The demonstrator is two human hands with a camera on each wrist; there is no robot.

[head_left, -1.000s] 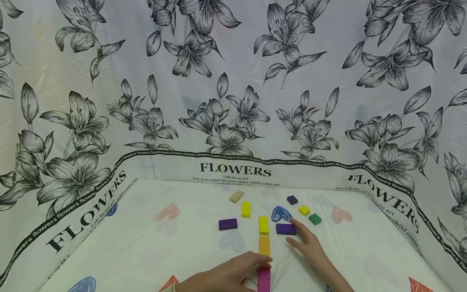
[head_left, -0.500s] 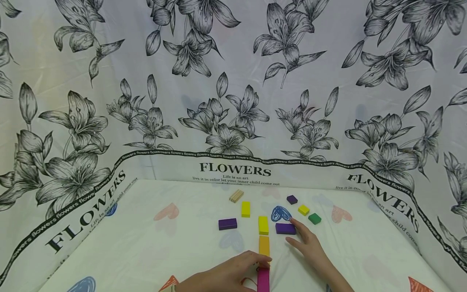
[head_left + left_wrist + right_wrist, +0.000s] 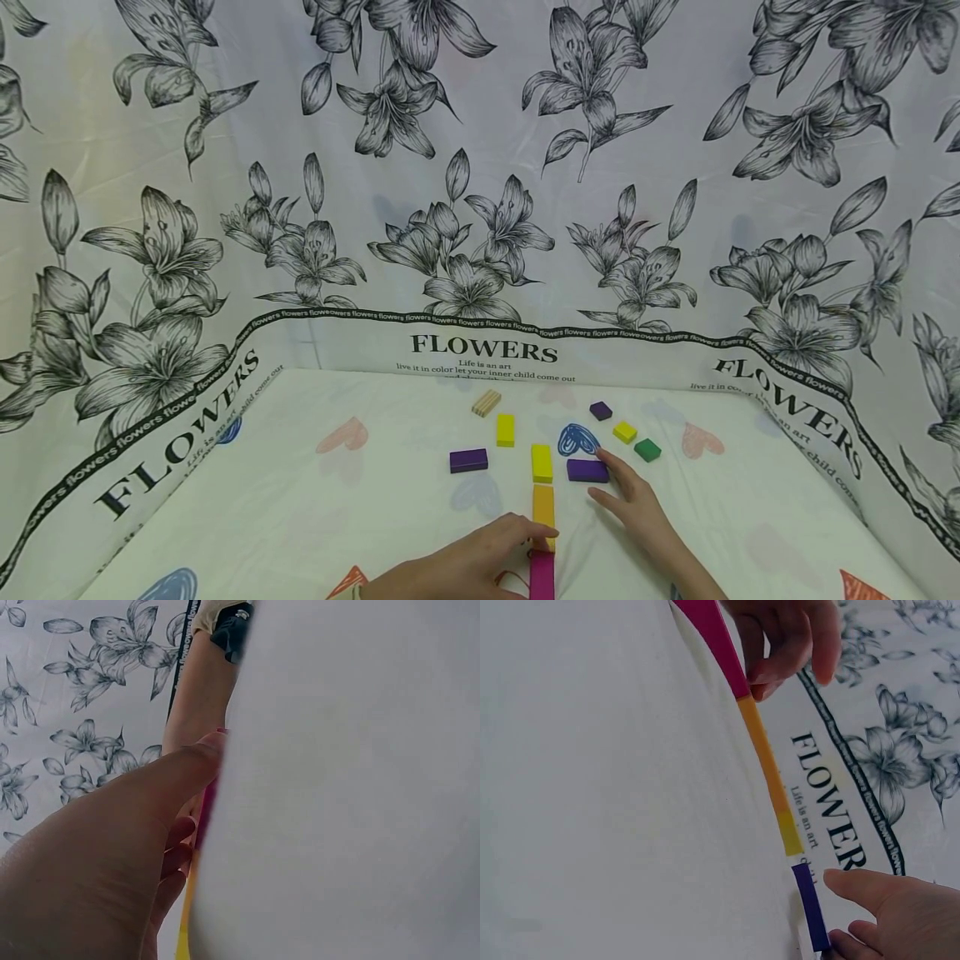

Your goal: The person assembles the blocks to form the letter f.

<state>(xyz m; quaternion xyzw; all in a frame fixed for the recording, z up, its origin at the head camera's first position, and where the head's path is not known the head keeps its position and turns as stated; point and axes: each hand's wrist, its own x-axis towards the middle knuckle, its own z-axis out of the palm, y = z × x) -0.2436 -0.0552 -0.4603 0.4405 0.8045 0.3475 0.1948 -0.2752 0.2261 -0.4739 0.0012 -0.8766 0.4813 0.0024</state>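
In the head view, a magenta block (image 3: pixel 542 575), an orange block (image 3: pixel 543 504) and a yellow block (image 3: pixel 542 463) lie in a line running away from me. My left hand (image 3: pixel 468 554) grips the magenta block, thumb toward its near end and fingertips by the seam with the orange one. The left wrist view shows that thumb (image 3: pixel 202 754) at the magenta edge. To the right of the line lies a purple block (image 3: pixel 587 471). My right hand (image 3: pixel 637 508) has its index fingertip at this block's right end, while its thumb (image 3: pixel 847 885) stays apart from it.
Left of the line lie another purple block (image 3: pixel 468 461), a yellow block (image 3: pixel 506 430) and a striped bare-wood piece (image 3: pixel 486 403). Small purple (image 3: pixel 601 410), yellow (image 3: pixel 624 432) and green (image 3: pixel 647 450) blocks sit at right. A flower-printed curtain (image 3: pixel 480 250) hangs behind the heart-patterned cloth (image 3: pixel 300 500).
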